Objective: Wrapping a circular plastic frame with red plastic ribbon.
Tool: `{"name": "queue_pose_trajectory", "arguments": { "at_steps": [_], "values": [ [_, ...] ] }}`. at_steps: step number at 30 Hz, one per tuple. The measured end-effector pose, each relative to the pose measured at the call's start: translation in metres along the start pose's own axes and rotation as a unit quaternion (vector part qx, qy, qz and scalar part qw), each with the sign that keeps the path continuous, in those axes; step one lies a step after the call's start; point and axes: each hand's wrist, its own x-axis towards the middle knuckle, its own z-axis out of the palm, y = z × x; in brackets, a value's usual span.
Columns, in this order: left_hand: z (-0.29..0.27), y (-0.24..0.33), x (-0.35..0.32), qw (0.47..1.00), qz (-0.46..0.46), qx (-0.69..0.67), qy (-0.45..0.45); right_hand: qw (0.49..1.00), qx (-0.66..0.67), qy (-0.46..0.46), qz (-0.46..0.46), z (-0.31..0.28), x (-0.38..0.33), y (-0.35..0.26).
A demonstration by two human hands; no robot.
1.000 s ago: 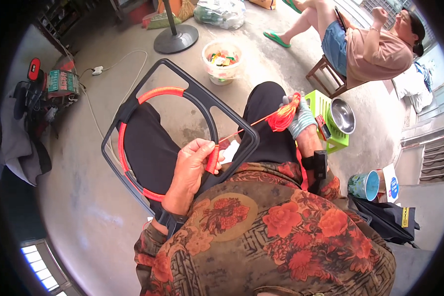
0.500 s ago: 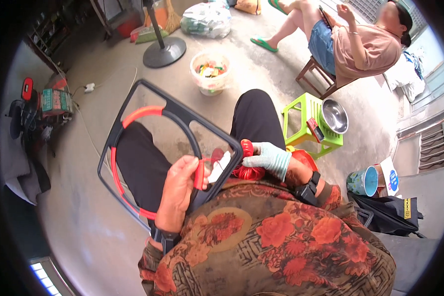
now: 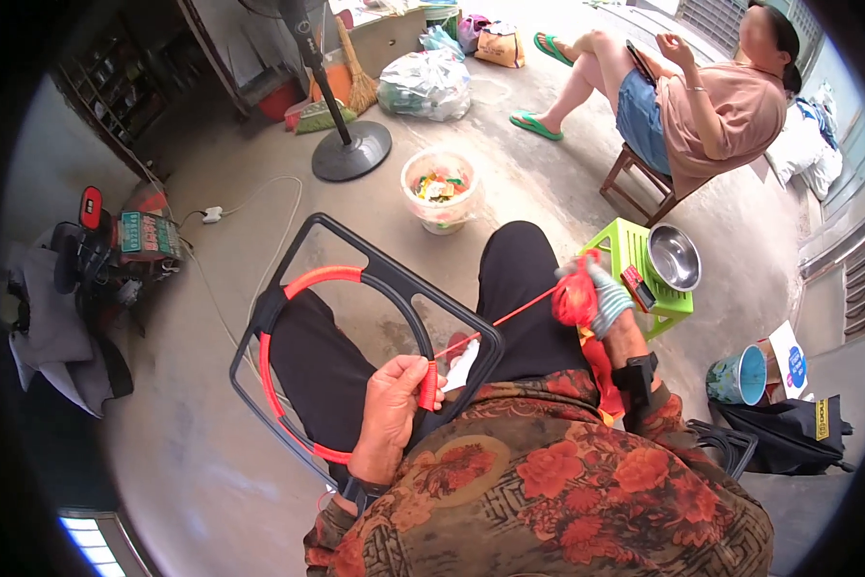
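Observation:
A black frame [image 3: 386,263] with a round ring inside it lies tilted over my thighs. Red cord wraps stretches of the ring. My left hand [image 3: 386,412], bare, pinches the ring's near right part at a red-wrapped section [image 3: 427,387]. A taut red strand [image 3: 516,313] runs from there up to the right. In my right hand [image 3: 609,301], gloved in pale stripes, is a bundle of red cord [image 3: 575,299], held beyond the frame beside my right knee. The glove and bundle are partly blurred. A white piece [image 3: 462,367] shows through the frame.
A green stool [image 3: 625,245] with a metal bowl [image 3: 675,258] stands close to my right hand. Ahead are a clear bucket [image 3: 438,183] and a fan base [image 3: 352,152]. A seated person [image 3: 706,115] is at far right. A cable [image 3: 293,216] lies on the floor at left.
My right hand has moved right and away from the frame with the cord bundle, drawing the red strand out long. My left hand keeps its pinch on the ring. The whole view has shifted.

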Motion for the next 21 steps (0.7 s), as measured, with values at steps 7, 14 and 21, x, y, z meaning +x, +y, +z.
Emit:
{"name": "queue_pose_trajectory", "arguments": {
  "at_steps": [7, 14, 21],
  "values": [
    [-0.009, 0.012, 0.005, 0.999, -0.011, -0.033, -0.02, 0.997, 0.047, 0.038, -0.055, -0.126, 0.046, -0.052],
    [-0.029, 0.01, 0.023, 0.994, -0.058, -0.052, -0.074, 0.981, -0.177, 0.002, 0.079, 0.0, -0.026, 0.004],
    [-0.045, 0.011, 0.049, 0.987, -0.127, -0.068, -0.064, 0.954, -0.277, 0.031, 0.114, 0.036, -0.057, -0.014]
  ]
}}
